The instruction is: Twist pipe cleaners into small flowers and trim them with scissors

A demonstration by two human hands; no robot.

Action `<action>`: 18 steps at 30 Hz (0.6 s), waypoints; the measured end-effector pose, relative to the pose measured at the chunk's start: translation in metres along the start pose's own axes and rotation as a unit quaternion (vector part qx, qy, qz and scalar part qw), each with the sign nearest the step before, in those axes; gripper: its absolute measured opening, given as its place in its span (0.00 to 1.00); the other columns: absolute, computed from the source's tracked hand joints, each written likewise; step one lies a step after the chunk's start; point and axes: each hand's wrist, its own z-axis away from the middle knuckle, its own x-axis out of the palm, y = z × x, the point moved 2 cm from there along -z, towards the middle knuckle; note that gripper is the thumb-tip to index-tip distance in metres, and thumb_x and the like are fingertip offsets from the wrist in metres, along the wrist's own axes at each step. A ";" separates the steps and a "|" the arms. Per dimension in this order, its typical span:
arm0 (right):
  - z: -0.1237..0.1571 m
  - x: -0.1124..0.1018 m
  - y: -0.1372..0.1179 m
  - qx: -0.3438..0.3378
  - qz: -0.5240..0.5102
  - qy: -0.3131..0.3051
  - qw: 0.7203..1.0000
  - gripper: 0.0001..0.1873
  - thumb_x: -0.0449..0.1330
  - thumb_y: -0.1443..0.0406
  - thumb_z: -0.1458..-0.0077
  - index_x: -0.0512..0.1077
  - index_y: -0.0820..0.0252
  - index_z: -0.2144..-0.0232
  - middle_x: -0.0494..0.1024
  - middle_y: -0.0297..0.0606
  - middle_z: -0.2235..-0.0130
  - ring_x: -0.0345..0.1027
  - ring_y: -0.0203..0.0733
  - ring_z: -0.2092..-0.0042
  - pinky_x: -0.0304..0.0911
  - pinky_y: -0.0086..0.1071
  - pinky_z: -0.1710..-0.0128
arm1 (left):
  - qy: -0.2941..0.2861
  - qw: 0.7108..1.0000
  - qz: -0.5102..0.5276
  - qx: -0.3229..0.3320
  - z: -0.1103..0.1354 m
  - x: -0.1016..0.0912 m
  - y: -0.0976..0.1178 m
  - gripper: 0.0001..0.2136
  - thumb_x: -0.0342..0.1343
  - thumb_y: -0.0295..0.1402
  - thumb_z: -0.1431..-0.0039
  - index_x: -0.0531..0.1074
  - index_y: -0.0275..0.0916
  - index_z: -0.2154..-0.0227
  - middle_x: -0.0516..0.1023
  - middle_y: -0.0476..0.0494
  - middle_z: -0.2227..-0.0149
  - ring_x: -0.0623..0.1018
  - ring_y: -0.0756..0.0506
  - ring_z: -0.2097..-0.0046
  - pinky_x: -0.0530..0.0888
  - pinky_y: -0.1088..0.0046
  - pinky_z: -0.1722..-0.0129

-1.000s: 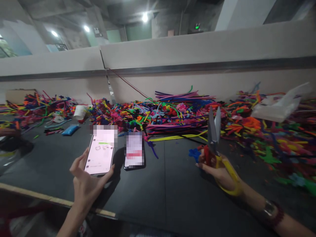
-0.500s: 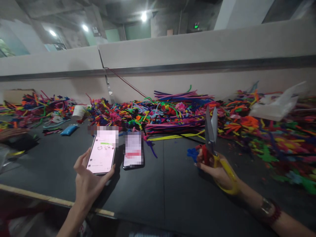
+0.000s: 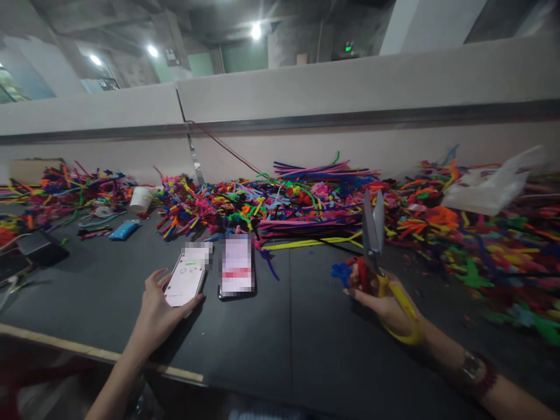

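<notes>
My left hand point(image 3: 160, 315) grips the sides of a smartphone point(image 3: 187, 279) with a lit screen, tilted low over the dark table. Just right of it a second lit phone point(image 3: 237, 262) lies on the table. My right hand point(image 3: 387, 306) is closed around a pair of scissors point(image 3: 374, 233) with yellow handles, the blades pointing away from me and slightly apart. The same fingers also hold a blue fuzzy flower-like piece point(image 3: 341, 272). Something red shows by the fingers, partly hidden behind the scissors.
A long heap of coloured pipe cleaners point(image 3: 297, 195) runs along the back wall. A paper cup point(image 3: 140, 199), a blue packet point(image 3: 124, 230) and a black box point(image 3: 42, 248) with cables stand at the left. A clear plastic bag point(image 3: 485, 186) rests on the heap at the right.
The phone in my left hand has tipped flatter and come down towards the table. A person's hand at the far left has left the view, uncovering the black box. My right hand stays put.
</notes>
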 end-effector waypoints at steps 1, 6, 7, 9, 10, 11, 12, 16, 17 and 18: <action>0.000 0.001 -0.002 -0.003 0.006 -0.004 1.000 0.22 0.68 0.59 0.71 0.66 0.58 0.71 0.69 0.33 0.72 0.66 0.38 0.70 0.66 0.31 0.70 | -0.026 1.000 0.009 0.007 -0.002 -0.002 -0.004 0.44 0.61 0.47 0.70 0.47 0.33 0.49 0.67 0.29 0.53 0.67 0.34 0.50 0.67 0.56 0.55; 0.002 0.003 -0.009 -0.015 0.038 0.006 0.999 0.21 0.67 0.56 0.71 0.65 0.58 0.73 0.69 0.34 0.73 0.66 0.40 0.70 0.66 0.33 0.69 | -0.139 0.985 0.104 0.000 -0.009 -0.018 -0.019 0.37 0.58 0.44 0.62 0.47 0.37 0.50 0.66 0.30 0.50 0.68 0.37 0.50 0.70 0.60 0.57; 0.002 0.003 -0.009 -0.016 0.040 0.007 0.999 0.21 0.67 0.56 0.71 0.65 0.58 0.73 0.69 0.34 0.73 0.66 0.40 0.70 0.66 0.33 0.70 | -0.149 0.982 0.113 -0.003 -0.010 -0.021 -0.020 0.38 0.59 0.44 0.63 0.47 0.38 0.50 0.66 0.31 0.50 0.70 0.37 0.52 0.70 0.61 0.58; 0.001 0.003 -0.007 -0.016 0.035 0.006 0.999 0.21 0.67 0.57 0.71 0.65 0.58 0.73 0.69 0.33 0.74 0.66 0.39 0.70 0.65 0.32 0.70 | -0.163 0.980 0.117 0.001 -0.015 -0.025 -0.021 0.39 0.60 0.44 0.65 0.47 0.39 0.50 0.66 0.31 0.50 0.72 0.38 0.56 0.71 0.61 0.61; 0.001 0.003 -0.006 -0.016 0.028 0.005 0.999 0.21 0.68 0.58 0.72 0.65 0.58 0.73 0.69 0.33 0.74 0.66 0.39 0.71 0.65 0.32 0.70 | -0.166 0.979 0.116 0.002 -0.018 -0.026 -0.020 0.39 0.60 0.44 0.65 0.47 0.39 0.51 0.66 0.31 0.50 0.73 0.39 0.58 0.72 0.62 0.62; 0.001 0.003 -0.005 -0.016 0.020 0.003 1.000 0.21 0.68 0.59 0.72 0.65 0.58 0.73 0.68 0.33 0.74 0.65 0.38 0.71 0.65 0.31 0.70 | -0.169 0.979 0.114 0.002 -0.022 -0.027 -0.020 0.38 0.60 0.44 0.64 0.48 0.39 0.51 0.66 0.32 0.51 0.74 0.40 0.61 0.72 0.62 0.64; 0.000 0.003 -0.004 -0.017 0.016 0.001 1.000 0.21 0.68 0.60 0.72 0.65 0.58 0.73 0.68 0.32 0.74 0.65 0.38 0.71 0.65 0.31 0.70 | -0.175 0.978 0.112 -0.001 -0.027 -0.028 -0.020 0.37 0.59 0.45 0.64 0.49 0.39 0.52 0.67 0.33 0.52 0.74 0.42 0.64 0.72 0.63 0.66; 0.001 0.002 -0.004 -0.010 0.014 -0.006 1.000 0.20 0.67 0.62 0.70 0.65 0.59 0.72 0.67 0.32 0.74 0.65 0.37 0.71 0.64 0.30 0.71 | -0.223 0.969 0.101 -0.013 -0.050 -0.026 -0.018 0.38 0.59 0.47 0.65 0.50 0.38 0.52 0.70 0.35 0.56 0.74 0.46 0.70 0.72 0.68 0.72; 0.002 0.003 -0.005 -0.006 0.014 -0.011 1.000 0.19 0.67 0.63 0.70 0.65 0.59 0.72 0.67 0.32 0.74 0.65 0.37 0.71 0.64 0.30 0.71 | -0.223 0.970 0.100 -0.015 -0.056 -0.024 -0.016 0.37 0.57 0.49 0.64 0.51 0.37 0.52 0.71 0.36 0.58 0.75 0.45 0.69 0.72 0.68 0.71; 0.003 0.003 -0.006 -0.003 0.012 -0.015 1.000 0.20 0.67 0.63 0.70 0.65 0.59 0.72 0.67 0.31 0.74 0.65 0.37 0.71 0.64 0.30 0.71 | -0.201 0.975 0.089 -0.016 -0.062 -0.023 -0.013 0.36 0.55 0.51 0.62 0.52 0.35 0.53 0.73 0.36 0.61 0.75 0.44 0.68 0.72 0.68 0.71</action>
